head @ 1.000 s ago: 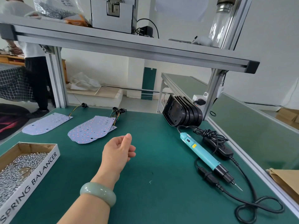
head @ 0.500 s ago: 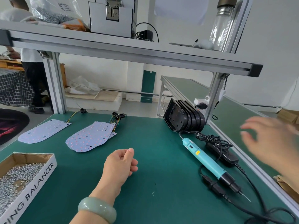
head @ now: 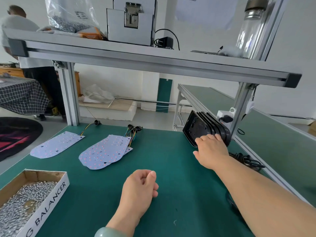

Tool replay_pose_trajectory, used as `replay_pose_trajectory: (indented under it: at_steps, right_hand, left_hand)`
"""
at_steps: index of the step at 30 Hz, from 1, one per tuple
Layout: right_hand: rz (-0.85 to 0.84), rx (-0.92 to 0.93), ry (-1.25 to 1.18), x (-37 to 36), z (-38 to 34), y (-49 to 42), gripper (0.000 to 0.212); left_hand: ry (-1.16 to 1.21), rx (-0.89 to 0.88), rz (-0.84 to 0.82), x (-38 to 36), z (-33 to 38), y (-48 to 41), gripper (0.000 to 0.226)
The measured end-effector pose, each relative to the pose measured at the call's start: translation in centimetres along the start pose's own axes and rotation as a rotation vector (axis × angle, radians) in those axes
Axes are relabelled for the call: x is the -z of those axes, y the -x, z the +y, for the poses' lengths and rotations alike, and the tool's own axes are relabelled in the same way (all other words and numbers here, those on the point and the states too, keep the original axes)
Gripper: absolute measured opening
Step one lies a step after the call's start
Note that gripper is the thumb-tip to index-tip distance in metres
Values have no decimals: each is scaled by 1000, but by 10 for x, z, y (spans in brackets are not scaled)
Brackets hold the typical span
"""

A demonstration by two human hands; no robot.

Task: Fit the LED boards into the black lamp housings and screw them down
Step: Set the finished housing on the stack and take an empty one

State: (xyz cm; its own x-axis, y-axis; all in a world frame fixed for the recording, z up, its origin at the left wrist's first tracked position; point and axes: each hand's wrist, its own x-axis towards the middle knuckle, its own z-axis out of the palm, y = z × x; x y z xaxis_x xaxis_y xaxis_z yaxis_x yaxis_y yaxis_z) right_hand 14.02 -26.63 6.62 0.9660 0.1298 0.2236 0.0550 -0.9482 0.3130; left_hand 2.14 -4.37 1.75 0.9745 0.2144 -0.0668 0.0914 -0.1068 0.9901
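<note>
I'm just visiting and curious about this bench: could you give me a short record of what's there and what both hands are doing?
Left hand: loosely curled, holding nothing, on the green mat
Right hand: fingers on the row of black lamp housings; grasp unclear
LED boards: a stack, plus a single board, flat on the mat
Screws: in the cardboard box, front left

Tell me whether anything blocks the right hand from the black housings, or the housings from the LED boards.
Nothing visible does. The right hand touches the front of the black housings, and only bare green mat lies between them and the LED boards.
</note>
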Motion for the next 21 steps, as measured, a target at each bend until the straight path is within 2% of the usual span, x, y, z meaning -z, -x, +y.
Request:
replay_pose_trajectory:
  at_steps: [3, 7, 10, 18, 21]
  right_hand:
    - [-42, -19, 109, -8, -5, -8, 48]
    - [-65, -58, 309, -15, -15, -8, 44]
    - [-40, -17, 365, -15, -21, -7, 35]
    - [150, 21, 122, 1, -42, 11, 24]
    - [218, -21, -53, 0, -56, 27, 23]
  left_hand:
    - [-32, -10, -17, 0, -1, 1, 12]
    - [-61, -29, -32, 0, -2, 1, 8]
    - [-65, -28, -37, 0, -2, 0, 7]
    - [-81, -36, -40, -1, -5, -3, 5]
    - [-71, -31, -30, -2, -5, -4, 5]
